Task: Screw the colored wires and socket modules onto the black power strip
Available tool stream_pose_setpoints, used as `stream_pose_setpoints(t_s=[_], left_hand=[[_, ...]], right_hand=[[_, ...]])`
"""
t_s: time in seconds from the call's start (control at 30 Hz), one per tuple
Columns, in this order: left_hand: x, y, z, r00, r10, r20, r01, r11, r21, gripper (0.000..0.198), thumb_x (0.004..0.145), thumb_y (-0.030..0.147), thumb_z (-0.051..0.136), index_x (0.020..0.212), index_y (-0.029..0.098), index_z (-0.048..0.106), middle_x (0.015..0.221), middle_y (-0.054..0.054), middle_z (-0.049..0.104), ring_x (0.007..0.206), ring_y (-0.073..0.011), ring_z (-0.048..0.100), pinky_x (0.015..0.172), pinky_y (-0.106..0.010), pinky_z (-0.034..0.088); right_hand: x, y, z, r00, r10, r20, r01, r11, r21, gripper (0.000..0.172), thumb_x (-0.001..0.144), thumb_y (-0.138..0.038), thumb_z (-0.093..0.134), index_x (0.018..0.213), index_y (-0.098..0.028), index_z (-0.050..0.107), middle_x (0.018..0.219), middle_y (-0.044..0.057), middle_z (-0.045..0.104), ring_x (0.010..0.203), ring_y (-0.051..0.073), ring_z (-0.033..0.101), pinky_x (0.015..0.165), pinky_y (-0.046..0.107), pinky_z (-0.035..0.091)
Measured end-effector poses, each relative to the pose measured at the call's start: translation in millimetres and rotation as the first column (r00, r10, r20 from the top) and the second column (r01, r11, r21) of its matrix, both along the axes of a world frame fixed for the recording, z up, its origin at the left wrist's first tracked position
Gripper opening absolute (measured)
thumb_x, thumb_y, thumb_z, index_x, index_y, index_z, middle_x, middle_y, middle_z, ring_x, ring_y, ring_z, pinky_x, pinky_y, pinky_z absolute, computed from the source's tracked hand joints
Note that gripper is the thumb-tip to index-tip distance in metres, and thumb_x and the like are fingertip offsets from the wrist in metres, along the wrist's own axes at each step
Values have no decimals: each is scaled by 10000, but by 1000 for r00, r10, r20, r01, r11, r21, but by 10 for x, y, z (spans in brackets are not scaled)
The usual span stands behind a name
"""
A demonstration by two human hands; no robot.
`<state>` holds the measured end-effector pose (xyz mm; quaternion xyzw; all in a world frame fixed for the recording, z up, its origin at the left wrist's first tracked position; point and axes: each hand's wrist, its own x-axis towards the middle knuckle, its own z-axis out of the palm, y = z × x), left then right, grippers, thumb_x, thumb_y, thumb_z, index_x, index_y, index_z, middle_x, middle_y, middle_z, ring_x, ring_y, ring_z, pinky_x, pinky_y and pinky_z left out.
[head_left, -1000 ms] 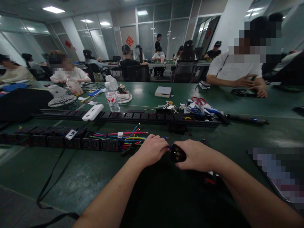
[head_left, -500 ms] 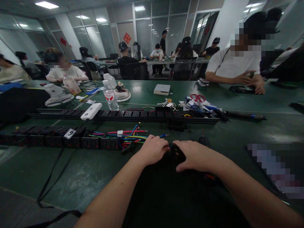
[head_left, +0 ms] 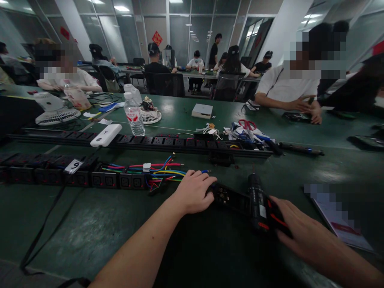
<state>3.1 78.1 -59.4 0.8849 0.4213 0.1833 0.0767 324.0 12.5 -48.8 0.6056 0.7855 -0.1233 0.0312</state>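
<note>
The left hand (head_left: 195, 193) lies curled over the left end of a black socket block (head_left: 229, 197), its fingers closed down on the block and pressing it to the green table (head_left: 90, 224). The right hand (head_left: 295, 229) rests on the handle of a black-and-red electric screwdriver (head_left: 258, 202), with fingertips on the red-trimmed grip. Whether that hand is wrapped around the handle or only laid on it cannot be told. The screwdriver lies just right of the socket block and touches it, with its thin bit pointing toward the far side. The block sits near the middle of the table, between the two hands, and small metal contacts show on its upper face. Just left of the left hand, a bundle of coloured wires (head_left: 163, 173) in red, blue, yellow and green runs out of a row of black sockets (head_left: 114, 180) that stretches off to the left. A white tag marked 9 (head_left: 73, 166) lies on that row. Farther back, a long black power strip (head_left: 156, 142) crosses the table, and a white power bank (head_left: 106, 135) rests on its left part. Beyond it stand a water bottle (head_left: 134, 116), a small white fan (head_left: 151, 117) and a white box (head_left: 202, 111). Red-handled scissors (head_left: 247, 124) lie on a heap of cables to the right. At far right, a person in a white shirt (head_left: 288, 86) sits with both hands on the table.
</note>
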Motion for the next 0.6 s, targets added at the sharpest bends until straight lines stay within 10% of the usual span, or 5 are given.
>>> stream_pose_setpoints(t_s=[0.23,0.43,0.6], left_hand=[[94,-14,-77,997,-83,7,83,996,-25,664,758,686,581,1211,204,520,1113,-81,642,1041,-277,560,943,-426,364],[148,68,-155,999,-10,43,9,1000,27,613,748,639,646,1163,211,506,1102,-60,645,1032,-264,557,904,-410,379],[178,208,-208,990,105,98,-110,993,48,593,734,593,692,1154,216,513,1101,-49,649,1002,-253,556,916,-408,371]], right_hand=[[-267,143,-84,994,-112,17,112,994,19,789,773,-246,499,1467,-127,142,1415,252,367,1043,416,586,847,593,489],[-58,139,210,978,-150,-145,160,985,59,511,864,-275,426,1364,-205,344,1270,208,540,1147,372,535,969,522,413],[224,90,372,928,-221,-301,227,974,-15,324,941,-495,258,1166,-374,457,968,136,665,871,306,665,757,405,555]])
